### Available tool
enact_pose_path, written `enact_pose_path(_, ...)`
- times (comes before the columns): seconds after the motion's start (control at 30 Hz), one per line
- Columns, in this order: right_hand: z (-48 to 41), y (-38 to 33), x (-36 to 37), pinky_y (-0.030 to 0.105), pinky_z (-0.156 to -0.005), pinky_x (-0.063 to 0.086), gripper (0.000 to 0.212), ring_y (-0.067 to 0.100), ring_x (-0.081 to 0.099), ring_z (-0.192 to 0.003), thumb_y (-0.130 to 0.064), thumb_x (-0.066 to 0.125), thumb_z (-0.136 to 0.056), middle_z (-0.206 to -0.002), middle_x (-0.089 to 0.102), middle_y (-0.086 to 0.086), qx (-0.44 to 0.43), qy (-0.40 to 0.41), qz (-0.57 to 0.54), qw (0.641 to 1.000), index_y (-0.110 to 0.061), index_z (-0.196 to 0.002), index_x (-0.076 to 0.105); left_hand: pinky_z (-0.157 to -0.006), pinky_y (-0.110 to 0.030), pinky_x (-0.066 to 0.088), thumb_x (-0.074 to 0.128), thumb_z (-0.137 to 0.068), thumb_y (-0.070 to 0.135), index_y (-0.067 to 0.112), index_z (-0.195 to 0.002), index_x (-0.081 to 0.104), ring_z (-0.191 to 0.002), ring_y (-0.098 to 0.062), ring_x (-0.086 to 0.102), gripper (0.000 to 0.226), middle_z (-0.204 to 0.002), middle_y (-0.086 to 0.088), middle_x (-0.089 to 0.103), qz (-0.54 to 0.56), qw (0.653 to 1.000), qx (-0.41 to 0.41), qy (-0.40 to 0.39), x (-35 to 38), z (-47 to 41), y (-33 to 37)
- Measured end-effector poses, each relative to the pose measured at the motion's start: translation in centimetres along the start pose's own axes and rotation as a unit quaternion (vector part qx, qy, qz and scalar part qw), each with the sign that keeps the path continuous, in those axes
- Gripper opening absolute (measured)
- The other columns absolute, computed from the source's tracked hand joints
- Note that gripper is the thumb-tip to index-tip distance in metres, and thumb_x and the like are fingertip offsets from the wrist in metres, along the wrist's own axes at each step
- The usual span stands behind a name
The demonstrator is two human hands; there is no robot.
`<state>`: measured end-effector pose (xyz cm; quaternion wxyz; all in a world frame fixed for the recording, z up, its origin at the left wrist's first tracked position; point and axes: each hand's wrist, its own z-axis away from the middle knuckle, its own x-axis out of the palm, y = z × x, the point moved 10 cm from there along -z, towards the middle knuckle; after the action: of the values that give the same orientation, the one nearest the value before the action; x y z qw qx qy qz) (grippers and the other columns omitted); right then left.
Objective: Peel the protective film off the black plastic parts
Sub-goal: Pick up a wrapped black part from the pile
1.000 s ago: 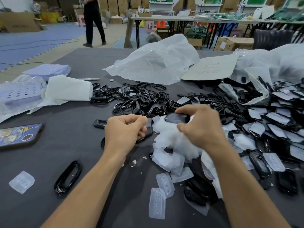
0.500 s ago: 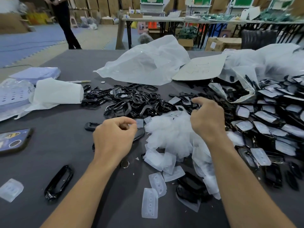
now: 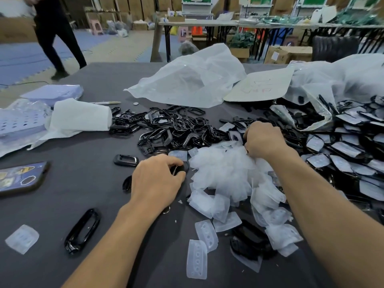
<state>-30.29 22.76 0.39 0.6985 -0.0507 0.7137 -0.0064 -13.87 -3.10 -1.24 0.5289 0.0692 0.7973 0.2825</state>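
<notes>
- While the left hand (image 3: 158, 181) curls over a black part (image 3: 179, 170), pinching it between thumb and fingertips, that part sits low on the table (image 3: 83, 154), touching the near-left edge of the heap of peeled film (image 3: 224, 169).
- Its long axis I cannot tell, since the fingers cover most of it.
- The right hand (image 3: 262, 140) is curled, knuckles up, at the far side of that heap; what it pinches, if anything, is hidden.
- Film-covered parts (image 3: 342, 150) lie piled to the right, so by my reckoning the right hand is nearer for fetching the next one.
- Bare frames (image 3: 166, 127) are piled just beyond the left hand.
- Farther out lie a phone (image 3: 20, 177), a loose frame (image 3: 83, 229) and a clear bag (image 3: 191, 80).
</notes>
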Motion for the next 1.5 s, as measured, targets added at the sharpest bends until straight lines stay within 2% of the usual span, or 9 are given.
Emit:
enact_pose_path(0.3, 5.2, 0.3, -3.2, 0.043, -0.088, 0.057, 0.022, 0.03, 0.07, -0.087, -0.014, 0.064, -0.093, -0.089, 0.078, 0.004, 0.019, 0.111, -0.276, 0.954, -0.027, -0.098, 0.081, -0.084, -0.031, 0.039, 0.08, -0.075, 0.042, 0.04, -0.099, 0.079, -0.08, -0.011, 0.058, 0.025, -0.093, 0.016, 0.076, -0.033, 0.998, 0.033, 0.029, -0.8, 0.2, 1.0)
enact_pose_path(0.43, 8.0, -2.1, -2.7, 0.016, -0.073, 0.058, 0.015, 0.002, 0.071, -0.07, -0.015, 0.08, -0.085, -0.068, 0.074, -0.016, -0.003, 0.112, -0.44, 0.891, -0.029, -0.08, 0.082, -0.079, -0.031, 0.049, 0.08, -0.075, 0.044, 0.042, -0.098, 0.078, -0.092, -0.019, 0.069, 0.023, -0.094, 0.016, 0.075, -0.009, 1.0, 0.026, -0.005, -0.2, 0.1, 0.6)
enact_pose_path(0.53, 9.4, -4.6, -2.0, 0.015, -0.063, 0.057, 0.017, 0.0, 0.07, -0.061, -0.02, 0.088, -0.077, -0.064, 0.074, -0.015, -0.031, 0.087, -0.516, 0.852, -0.031, -0.068, 0.078, -0.084, -0.031, 0.046, 0.081, -0.076, 0.038, 0.041, -0.097, 0.081, -0.094, -0.021, 0.07, 0.021, -0.098, 0.014, 0.078, -0.003, 0.999, 0.04, -0.001, -0.2, 0.2, 0.9)
enact_pose_path(0.73, 11.4, -6.6, -2.7, 0.014, -0.047, 0.035, 0.023, 0.007, 0.043, -0.042, -0.021, 0.08, -0.086, -0.045, 0.051, -0.015, -0.089, 0.157, -0.474, 0.862, -0.027, -0.068, 0.067, -0.085, -0.027, 0.033, 0.079, -0.078, 0.048, 0.045, -0.098, 0.081, -0.104, -0.015, 0.066, 0.02, -0.109, 0.019, 0.077, -0.034, 0.997, 0.063, 0.003, -0.4, 0.3, 1.5)
enact_pose_path(0.9, 12.5, -7.6, -2.3, 0.025, -0.052, 0.045, 0.011, 0.01, 0.057, -0.051, -0.025, 0.07, -0.093, -0.058, 0.065, -0.012, -0.11, 0.16, -0.458, 0.867, -0.028, -0.082, 0.068, -0.074, -0.022, 0.042, 0.084, -0.075, 0.041, 0.048, -0.109, 0.077, -0.096, -0.015, 0.07, 0.035, -0.098, 0.014, 0.078, -0.004, 0.998, 0.042, -0.036, 0.1, 0.2, 1.0)
enact_pose_path(1.13, 12.7, -8.6, -1.4, 0.012, -0.054, 0.042, 0.01, 0.004, 0.062, -0.055, -0.03, 0.077, -0.089, -0.063, 0.072, -0.013, -0.113, 0.111, -0.505, 0.849, -0.025, -0.081, 0.073, -0.093, -0.033, 0.028, 0.07, -0.071, 0.04, 0.04, -0.091, 0.082, -0.108, -0.015, 0.059, 0.023, -0.112, 0.018, 0.076, -0.093, 0.987, 0.116, 0.059, -1.6, 0.7, 2.7)
enact_pose_path(1.23, 12.7, -8.7, -0.8, 0.015, -0.051, 0.041, 0.018, 0.005, 0.058, -0.048, -0.032, 0.08, -0.086, -0.057, 0.069, -0.01, -0.106, 0.094, -0.513, 0.846, -0.024, -0.071, 0.073, -0.103, -0.036, 0.028, 0.067, -0.081, 0.034, 0.03, -0.115, 0.079, -0.123, -0.02, 0.053, 0.036, -0.133, 0.01, 0.07, -0.102, 0.986, 0.081, 0.104, -2.9, -0.6, 1.2)
enact_pose_path(1.37, 12.4, -8.5, -0.6, 0.015, -0.048, 0.034, 0.03, 0.007, 0.045, -0.041, -0.032, 0.083, -0.082, -0.041, 0.05, -0.013, -0.094, 0.095, -0.51, 0.85, -0.022, -0.058, 0.066, -0.12, -0.044, 0.028, 0.06, -0.092, 0.015, 0.024, -0.153, 0.048, -0.147, -0.024, 0.035, 0.063, -0.16, -0.002, 0.044, -0.083, 0.996, 0.035, 0.005, -1.3, -2.9, -1.7)
enact_pose_path(1.5, 12.3, -8.7, -0.6, 0.022, -0.05, 0.041, 0.026, 0.009, 0.052, -0.045, -0.033, 0.079, -0.085, -0.049, 0.061, -0.009, -0.099, 0.095, -0.525, 0.84, -0.022, -0.063, 0.069, -0.115, -0.04, 0.03, 0.06, -0.094, 0.021, 0.028, -0.142, 0.061, -0.135, -0.021, 0.053, 0.048, -0.143, 0.001, 0.064, -0.085, 0.995, 0.041, -0.02, 0.0, -3.7, -1.6)
